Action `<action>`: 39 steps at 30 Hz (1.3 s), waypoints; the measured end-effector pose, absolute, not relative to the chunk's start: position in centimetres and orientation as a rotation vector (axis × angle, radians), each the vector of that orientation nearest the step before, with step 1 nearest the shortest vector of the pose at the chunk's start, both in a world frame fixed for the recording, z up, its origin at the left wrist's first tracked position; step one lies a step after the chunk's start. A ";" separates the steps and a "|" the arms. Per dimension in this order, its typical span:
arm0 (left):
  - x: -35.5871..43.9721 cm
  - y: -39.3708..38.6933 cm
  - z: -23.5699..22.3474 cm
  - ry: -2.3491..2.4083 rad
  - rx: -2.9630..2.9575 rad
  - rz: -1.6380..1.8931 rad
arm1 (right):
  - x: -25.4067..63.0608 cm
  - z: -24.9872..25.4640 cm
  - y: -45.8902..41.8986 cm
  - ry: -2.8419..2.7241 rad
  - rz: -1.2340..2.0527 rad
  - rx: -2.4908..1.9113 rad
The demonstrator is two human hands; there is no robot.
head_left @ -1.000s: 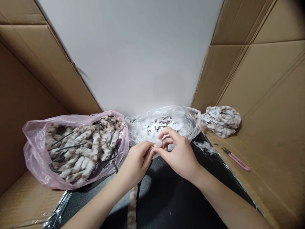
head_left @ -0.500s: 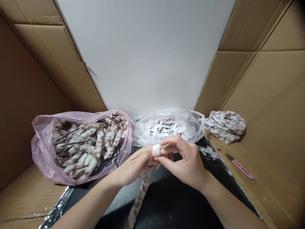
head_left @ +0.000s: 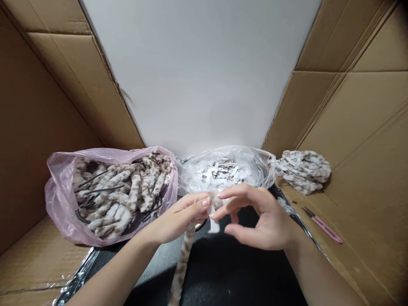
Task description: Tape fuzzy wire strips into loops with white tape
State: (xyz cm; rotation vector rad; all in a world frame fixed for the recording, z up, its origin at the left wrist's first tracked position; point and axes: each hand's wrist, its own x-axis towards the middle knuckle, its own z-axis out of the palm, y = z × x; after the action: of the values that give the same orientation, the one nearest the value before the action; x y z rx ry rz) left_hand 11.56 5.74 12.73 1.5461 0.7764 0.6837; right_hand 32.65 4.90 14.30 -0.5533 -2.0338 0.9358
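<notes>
My left hand (head_left: 186, 214) is closed, thumb pressed down, on the upper end of a brown-and-white furry tube (head_left: 182, 267). The tube hangs down over the black surface toward the near edge. From under the left thumb a white strip (head_left: 214, 224) of cloth or tape hangs with its lower end loose. Just right of it, my right hand (head_left: 258, 216) has its thumb apart from its curved fingers. One right fingertip is at the strip and seems to touch it; nothing is gripped there.
A pink plastic bag (head_left: 60, 187) of furry tubes with dark cords stands left. Behind my hands lies a clear bag (head_left: 258, 170) of small white-and-brown pieces. At right are a furry bundle (head_left: 304, 170) and pink-handled thread snips (head_left: 325, 227) on cardboard (head_left: 360, 191).
My right hand has let go of the white strip and opened, drawing slightly right. The strip, earlier a small band across the fingers, now hangs down from my left thumb.
</notes>
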 end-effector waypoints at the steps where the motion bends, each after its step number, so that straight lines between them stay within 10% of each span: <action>1: 11.6 5.8 12.6 0.777 1.557 0.687 | 32.8 14.4 5.0 -1.994 0.883 -0.569; 39: 13.0 5.1 11.4 1.145 1.689 1.174 | 31.0 13.5 6.0 -2.014 0.779 -0.781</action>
State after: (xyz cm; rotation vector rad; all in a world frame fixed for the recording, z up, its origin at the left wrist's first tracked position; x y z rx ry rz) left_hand 13.03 5.09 11.41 1.6893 1.1449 1.1739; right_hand 31.03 6.05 13.45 -0.7808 -2.0140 0.7787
